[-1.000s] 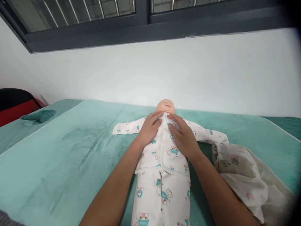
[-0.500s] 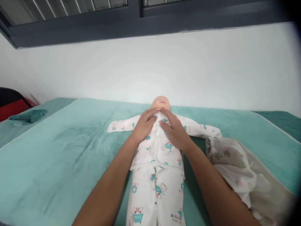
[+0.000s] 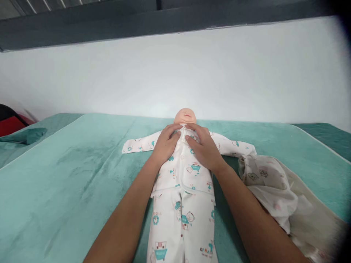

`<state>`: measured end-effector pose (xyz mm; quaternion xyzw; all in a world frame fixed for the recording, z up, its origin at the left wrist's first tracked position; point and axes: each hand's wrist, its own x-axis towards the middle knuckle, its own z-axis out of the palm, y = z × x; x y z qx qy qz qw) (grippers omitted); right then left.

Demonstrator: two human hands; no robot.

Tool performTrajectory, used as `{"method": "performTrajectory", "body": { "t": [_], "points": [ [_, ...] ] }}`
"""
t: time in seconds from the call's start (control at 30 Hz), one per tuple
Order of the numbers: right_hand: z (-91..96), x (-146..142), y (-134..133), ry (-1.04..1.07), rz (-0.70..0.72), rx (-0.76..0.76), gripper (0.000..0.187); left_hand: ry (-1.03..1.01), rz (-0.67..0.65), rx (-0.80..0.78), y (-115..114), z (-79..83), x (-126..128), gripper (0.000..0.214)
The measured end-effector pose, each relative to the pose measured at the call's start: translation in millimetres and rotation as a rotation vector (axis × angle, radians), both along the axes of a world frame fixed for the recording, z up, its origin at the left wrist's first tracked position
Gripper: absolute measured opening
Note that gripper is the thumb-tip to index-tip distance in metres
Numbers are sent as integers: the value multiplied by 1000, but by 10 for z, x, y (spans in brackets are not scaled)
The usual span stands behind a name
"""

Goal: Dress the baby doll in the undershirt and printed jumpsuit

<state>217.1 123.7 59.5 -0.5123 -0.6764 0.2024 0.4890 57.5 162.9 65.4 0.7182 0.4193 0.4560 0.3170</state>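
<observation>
A baby doll [image 3: 185, 115] lies on its back, its head toward the wall. It wears a white printed baby jacket [image 3: 182, 175], sleeves spread to both sides, and matching trousers [image 3: 168, 230]. On the left of the chest rests my left hand [image 3: 166, 142], fingers stretched toward the collar and thumb near the front seam. My right hand [image 3: 202, 146] lies on the other side of the chest in the same way, fingers extended and thumb apart. Both hands touch the jacket just below the doll's chin. The palms' undersides are hidden.
A teal sheet [image 3: 68, 175] covers the bed. Crumpled pale printed cloth [image 3: 274, 193] lies by the right sleeve, partly behind my right forearm. A white wall [image 3: 164, 73] and dark window frame [image 3: 123, 18] stand behind. Something red and black [image 3: 11, 122] sits far left.
The camera view has tilted down and shifted slightly, so less of the window shows. My hands have slid outward a little on the doll's chest, uncovering more of the collar.
</observation>
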Motion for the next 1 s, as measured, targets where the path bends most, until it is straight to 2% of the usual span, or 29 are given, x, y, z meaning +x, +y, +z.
{"method": "performTrajectory", "body": {
  "t": [0.33,0.57,0.73,0.87,1.0],
  "points": [
    [-8,-11,2,24,-29,61,31,14,-16,10,7,-2,-3,30],
    [-34,-4,34,2,-7,-40,51,36,-24,18,-2,0,-11,33],
    [-84,13,79,22,0,-60,53,44,-46,26,4,0,-16,34],
    [-91,9,45,116,16,23,48,70,-64,82,-11,14,-14,35],
    [-70,-1,-14,148,27,189,43,30,10,130,-106,-8,-41,24]
  ]
}}
